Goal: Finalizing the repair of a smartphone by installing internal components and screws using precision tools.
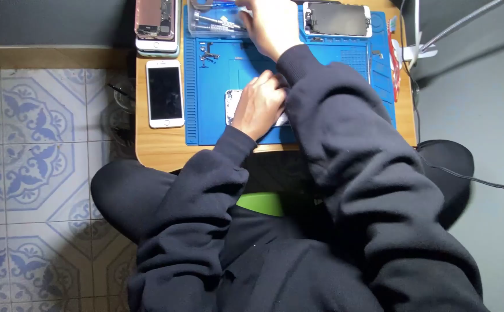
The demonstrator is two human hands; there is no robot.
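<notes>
Two hands at work on a blue repair mat, one on an opened phone, one up at a parts tray.

The left hand (pixel 259 104) rests curled on the opened phone (pixel 233 107), which lies at the mat's 6 o'clock edge; its grip looks closed down onto the phone, with only the phone's pale left end showing. The right hand (pixel 272 26) reaches to 12 o'clock, touching the clear parts tray (pixel 214 23); how wide its grip stands cannot be told, since the fingers blur. The blue mat (pixel 217 75) covers most of the small wooden table (pixel 159 147). At 9 o'clock lies a white phone (pixel 165 93), screen dark. At 10 o'clock sits a stack of phones (pixel 156 26), the top one open-backed. At 1 o'clock lies a detached screen panel (pixel 337 19), white-framed.
</notes>
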